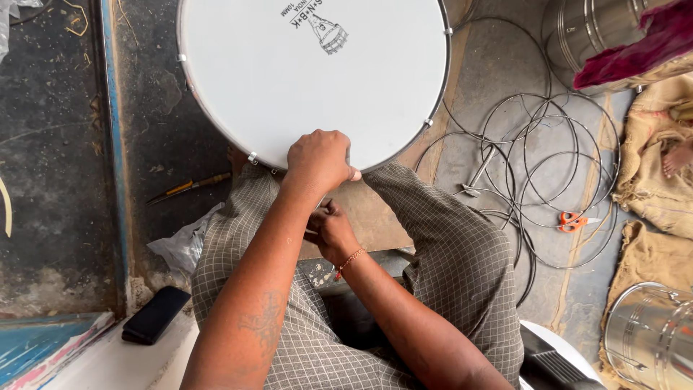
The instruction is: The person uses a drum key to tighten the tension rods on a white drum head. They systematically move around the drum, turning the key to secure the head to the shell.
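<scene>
A large round drum (289, 72) with a white skin and a metal rim lies flat on the floor in front of my knees. My left hand (317, 160) rests closed on the near edge of the drum, gripping its rim. Just below it, my right hand (330, 230) is closed under the rim between my legs, with a bead bracelet on the wrist. What the right hand holds is hidden. I sit in checked trousers (447, 245).
Several thin wire hoops (548, 166) lie on the floor at the right with a hammer (478, 173) and orange scissors (575, 221). Steel drum shells (646, 336) and sacking (653, 152) stand further right. A small tool (184, 188) and a black case (154, 315) lie at the left.
</scene>
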